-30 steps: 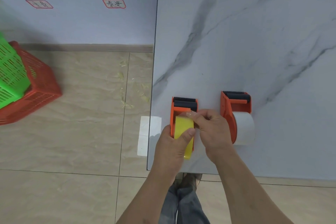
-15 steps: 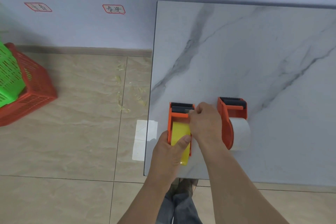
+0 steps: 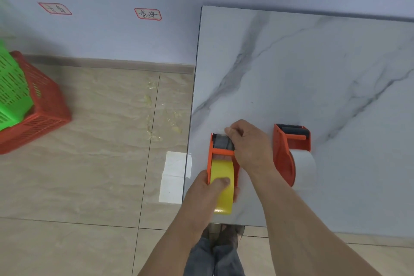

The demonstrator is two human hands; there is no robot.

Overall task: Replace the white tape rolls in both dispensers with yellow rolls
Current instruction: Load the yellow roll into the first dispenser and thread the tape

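Observation:
Two orange tape dispensers lie on the marble table near its front left corner. The left dispenser carries a yellow tape roll. My left hand grips that dispenser from the near side, thumb pressed on the yellow roll. My right hand pinches the loose tape end over the dispenser's black roller and toothed blade at its far end. The right dispenser stands untouched with a white tape roll in it.
The table's left edge runs just beside the left dispenser, and its front edge lies close behind my wrists. On the tiled floor lie a white sheet and tape scraps. A red basket holding a green basket sits at far left.
My right hand has moved forward from the yellow roll to the left dispenser's blade end, drawing the tape strip over the roller. My left hand has kept its hold.

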